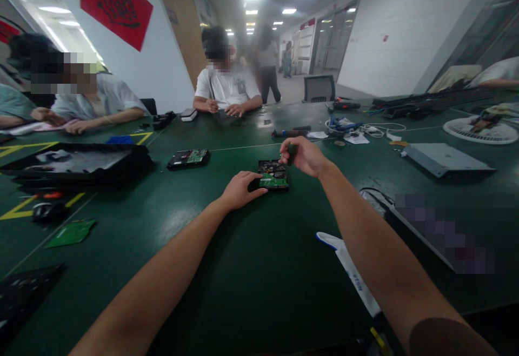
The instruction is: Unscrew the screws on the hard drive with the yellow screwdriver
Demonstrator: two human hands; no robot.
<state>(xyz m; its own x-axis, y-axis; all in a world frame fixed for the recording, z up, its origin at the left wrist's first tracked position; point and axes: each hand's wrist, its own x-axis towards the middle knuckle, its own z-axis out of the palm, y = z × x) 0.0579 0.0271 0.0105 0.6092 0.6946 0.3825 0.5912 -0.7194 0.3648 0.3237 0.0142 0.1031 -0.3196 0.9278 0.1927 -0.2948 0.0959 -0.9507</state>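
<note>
A hard drive [274, 175] lies circuit-board side up on the green table [251, 269], its green board facing me. My left hand [240, 189] rests against its left edge, fingers curled on the casing, holding it down. My right hand [303, 156] hovers just above its right rear corner, fingers wrapped round the dark handle of a screwdriver [291, 153] that points down at the drive.
A second hard drive [188, 158] lies to the left, beside a black open case [73, 166]. A loose green board [71, 233] and a mouse [47, 211] sit near left. A grey flat box [446, 159] lies right. Cables and tools clutter the far side. People sit opposite.
</note>
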